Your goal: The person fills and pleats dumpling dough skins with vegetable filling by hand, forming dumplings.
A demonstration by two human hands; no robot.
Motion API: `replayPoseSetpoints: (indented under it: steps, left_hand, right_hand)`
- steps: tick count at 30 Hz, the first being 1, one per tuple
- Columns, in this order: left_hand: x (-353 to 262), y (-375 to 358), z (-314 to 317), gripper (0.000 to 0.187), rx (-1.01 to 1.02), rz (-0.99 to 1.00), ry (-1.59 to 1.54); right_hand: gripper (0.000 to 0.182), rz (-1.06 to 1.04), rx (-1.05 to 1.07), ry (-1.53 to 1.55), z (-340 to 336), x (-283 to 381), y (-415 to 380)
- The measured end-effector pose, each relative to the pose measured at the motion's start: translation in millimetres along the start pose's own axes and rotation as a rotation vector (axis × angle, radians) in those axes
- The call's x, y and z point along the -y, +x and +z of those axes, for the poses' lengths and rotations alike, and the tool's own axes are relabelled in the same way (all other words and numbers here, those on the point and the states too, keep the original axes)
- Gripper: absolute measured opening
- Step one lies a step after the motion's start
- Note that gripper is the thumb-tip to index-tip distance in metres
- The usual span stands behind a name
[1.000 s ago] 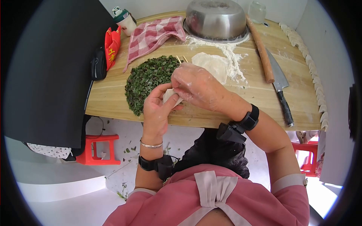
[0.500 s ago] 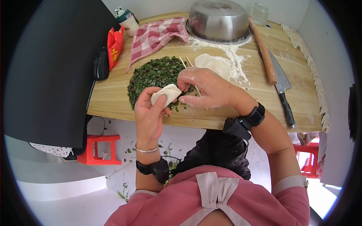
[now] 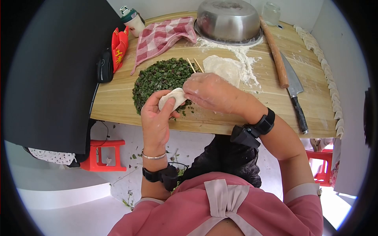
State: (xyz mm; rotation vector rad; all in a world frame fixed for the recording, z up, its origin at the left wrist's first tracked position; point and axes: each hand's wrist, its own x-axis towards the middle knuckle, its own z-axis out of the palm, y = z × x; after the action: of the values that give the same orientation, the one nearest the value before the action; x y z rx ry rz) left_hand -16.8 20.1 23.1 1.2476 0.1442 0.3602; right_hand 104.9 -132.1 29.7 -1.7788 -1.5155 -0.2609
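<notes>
A folded white dumpling (image 3: 172,100) rests in my left hand (image 3: 156,114), with the thumb pressed on its near side and the fingers behind it. My right hand (image 3: 208,92) is closed at the dumpling's right end, its fingertips pinching the dough edge there. Just behind both hands lies a heap of chopped dark green leaves (image 3: 159,76) on the wooden table (image 3: 118,103). A pair of chopsticks (image 3: 191,65) sticks out beyond my right hand, their lower parts hidden by it. Flat round dough wrappers (image 3: 224,69) lie past the right hand.
An upturned steel basin (image 3: 228,21) stands at the back beside spilled flour (image 3: 248,63). A rolling pin (image 3: 274,53) and a knife (image 3: 295,86) lie on the right. Finished dumplings (image 3: 330,80) line the right edge. A checked cloth (image 3: 165,39) and a bottle (image 3: 133,21) are back left.
My right hand has moved left to the dumpling, and its fingers, apart before, have closed on the right end. My left hand still holds the dumpling in nearly the same place.
</notes>
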Motion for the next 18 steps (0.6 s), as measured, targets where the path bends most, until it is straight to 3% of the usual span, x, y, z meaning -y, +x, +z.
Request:
replayPoseSetpoints:
  steps: [7, 9, 18]
  left_hand:
    - [3, 0, -2, 0.021, -0.009, 0.01, 0.114]
    - [2, 0, -3, 0.02, -0.018, 0.01, 0.13]
    - [-1, -1, 3, 0.015, -0.025, -0.004, 0.261]
  right_hand:
    - [0.021, 0.026, 0.067, -0.063, -4, 4, -1]
    - [0.029, 0.092, 0.244, 0.053, -16, 7, 1]
    - [0.028, 0.016, 0.121, 0.06, -8, 3, -1]
